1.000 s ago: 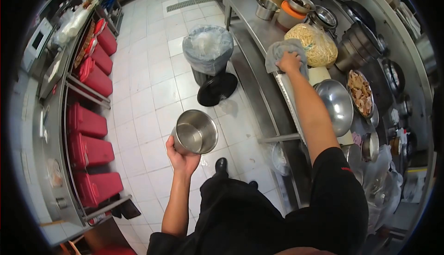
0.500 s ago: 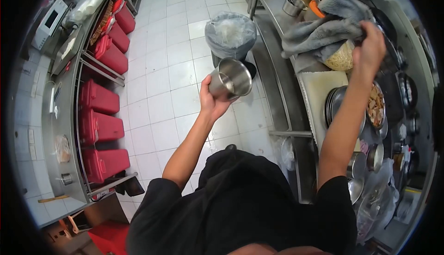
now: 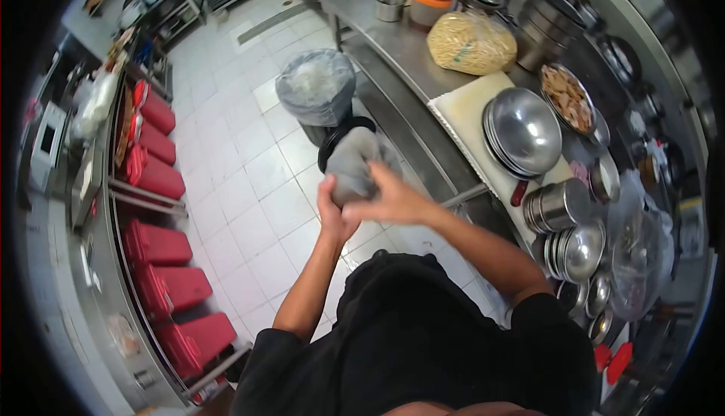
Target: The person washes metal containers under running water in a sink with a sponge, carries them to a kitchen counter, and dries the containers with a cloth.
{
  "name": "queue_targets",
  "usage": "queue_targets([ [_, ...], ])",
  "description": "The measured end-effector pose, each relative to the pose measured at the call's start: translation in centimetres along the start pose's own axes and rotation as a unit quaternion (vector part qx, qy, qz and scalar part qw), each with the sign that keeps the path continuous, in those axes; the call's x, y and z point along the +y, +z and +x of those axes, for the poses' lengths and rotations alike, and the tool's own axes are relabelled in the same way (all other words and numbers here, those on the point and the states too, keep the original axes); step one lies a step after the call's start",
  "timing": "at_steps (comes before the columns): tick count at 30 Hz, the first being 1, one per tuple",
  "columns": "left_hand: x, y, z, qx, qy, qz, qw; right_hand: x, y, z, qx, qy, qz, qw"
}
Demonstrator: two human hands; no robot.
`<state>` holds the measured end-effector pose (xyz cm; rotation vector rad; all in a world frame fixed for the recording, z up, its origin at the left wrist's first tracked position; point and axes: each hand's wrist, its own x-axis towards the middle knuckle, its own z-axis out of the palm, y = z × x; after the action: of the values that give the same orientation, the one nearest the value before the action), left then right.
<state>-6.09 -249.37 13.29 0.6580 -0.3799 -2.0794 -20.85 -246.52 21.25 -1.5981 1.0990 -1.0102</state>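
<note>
In front of my body, above the floor, my left hand [image 3: 336,211] is wrapped around the metal cup. A grey towel [image 3: 355,158] covers most of the cup, so its rim and inside are hidden. My right hand [image 3: 399,198] presses the towel against the cup, its thumb and fingers slightly blurred by motion. Just beyond the towel stands a bin [image 3: 316,90] lined with a clear plastic bag.
To the right, the steel counter [image 3: 408,57] carries a bag of noodles [image 3: 472,42], a white cutting board [image 3: 467,110], stacked metal bowls [image 3: 529,130], stacked metal cups [image 3: 557,206] and a bowl of sliced food [image 3: 568,97]. Red lidded bins [image 3: 175,284] line the left side.
My right hand has brought the grey towel from the counter over to the cup in my left hand. The noodle bag is now uncovered. My view has turned somewhat to the right.
</note>
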Motion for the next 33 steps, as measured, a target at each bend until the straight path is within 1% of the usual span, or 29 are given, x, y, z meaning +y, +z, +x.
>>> queue_targets([
  [1,-0.7,-1.0,0.1,0.028,-0.017,0.066,0.997,-0.3,0.8,-1.1,-0.03,0.053,0.079,0.995],
  [2,-0.4,0.8,-0.7,-0.035,0.02,0.082,0.996,-0.4,1.2,-1.8,-0.062,0.101,0.155,0.981],
  [3,-0.3,0.6,-0.8,-0.061,0.001,0.088,0.994,0.2,2.1,-2.5,-0.024,0.071,0.162,0.984],
  [5,0.3,1.7,-0.9,-0.104,-0.072,0.074,0.989,1.3,3.1,-3.9,0.024,0.065,-0.036,0.997],
  [6,0.7,1.9,-0.6,-0.116,-0.127,0.069,0.983,1.6,3.4,-4.3,0.013,0.068,-0.133,0.989],
  [7,1.1,1.8,0.0,-0.126,-0.166,0.092,0.974,2.1,3.6,-4.6,-0.001,0.075,-0.225,0.971],
  [8,1.7,1.7,0.6,-0.091,-0.261,0.126,0.953,3.3,3.5,-4.6,-0.061,0.125,-0.252,0.958],
  [9,2.2,2.2,1.0,-0.054,-0.351,0.161,0.921,4.7,3.3,-4.8,-0.045,0.118,-0.213,0.969],
  [10,2.4,3.0,1.0,-0.02,-0.392,0.211,0.895,5.6,3.0,-5.0,-0.032,0.11,-0.173,0.978],
  [11,2.1,3.4,1.2,-0.026,-0.388,0.195,0.9,6.4,2.9,-5.1,-0.021,0.098,-0.132,0.986],
  [12,1.7,3.6,1.3,-0.032,-0.381,0.177,0.907,5.3,2.1,-5.0,0.002,0.102,-0.139,0.985],
  [13,1.4,3.5,1.2,-0.034,-0.373,0.157,0.914,4.4,1.3,-4.9,0.036,0.097,-0.06,0.993],
  [14,1.4,2.7,1.4,-0.082,-0.34,0.126,0.928,3.6,0.4,-4.7,0.067,0.091,0.022,0.993],
  [15,0.5,3.2,0.5,-0.078,-0.175,0.186,0.964,2.8,-0.5,-4.5,0.093,0.086,0.103,0.987],
  [17,-0.9,3.7,-0.4,-0.14,-0.054,0.17,0.974,1.3,-1.3,-3.5,0.092,0.157,0.266,0.947],
  [18,-0.9,4.2,-0.1,-0.141,-0.032,0.127,0.981,0.8,-1.1,-3.4,0.065,0.111,0.303,0.944],
  [19,-0.3,4.5,0.4,-0.163,-0.032,0.116,0.979,-1.5,-1.3,-4.0,0.069,0.095,0.248,0.962],
  [20,0.4,5.0,0.4,-0.161,-0.064,0.11,0.979,-0.9,-0.9,-4.6,0.061,0.045,0.142,0.987],
  [21,0.8,5.7,0.6,-0.165,-0.095,0.101,0.977,-0.5,-0.9,-5.1,0.053,-0.009,0.029,0.998],
  [22,0.8,6.0,0.8,-0.158,-0.123,0.091,0.976,-0.4,-1.5,-5.7,0.005,0.01,-0.066,0.998],
  [24,0.8,6.1,0.0,-0.125,-0.169,0.071,0.975,0.1,-2.8,-6.1,-0.105,0.036,-0.239,0.964],
  [25,0.7,6.2,-0.5,-0.093,-0.171,0.08,0.978,0.7,-3.1,-5.6,-0.132,0.089,-0.267,0.951],
  [26,0.6,5.6,-0.4,-0.069,-0.175,0.072,0.979,1.8,-3.0,-5.9,-0.059,0.04,-0.266,0.961],
  [27,0.5,5.3,0.1,-0.053,-0.178,0.063,0.981,-1.2,-4.2,-5.6,-0.057,0.049,-0.242,0.967],
  [28,0.7,6.0,-0.2,-0.044,-0.174,0.043,0.983,-3.8,-5.2,-5.2,-0.064,0.128,-0.144,0.979],
  [30,1.8,6.8,-0.8,-0.031,-0.155,0.022,0.987,-5.7,-6.2,-6.0,0.117,0.13,-0.039,0.984],
  [31,2.4,6.6,-0.6,-0.028,-0.142,0.034,0.989,-5.4,-6.8,-5.7,0.161,0.078,0.039,0.983],
  [32,2.9,6.3,-0.3,-0.027,-0.131,0.048,0.99,-5.0,-7.2,-5.3,0.207,0.028,0.119,0.971],
  [33,3.2,5.9,-0.4,-0.022,-0.125,0.062,0.99,-5.5,-7.2,-5.1,0.19,0.042,0.176,0.965],
])
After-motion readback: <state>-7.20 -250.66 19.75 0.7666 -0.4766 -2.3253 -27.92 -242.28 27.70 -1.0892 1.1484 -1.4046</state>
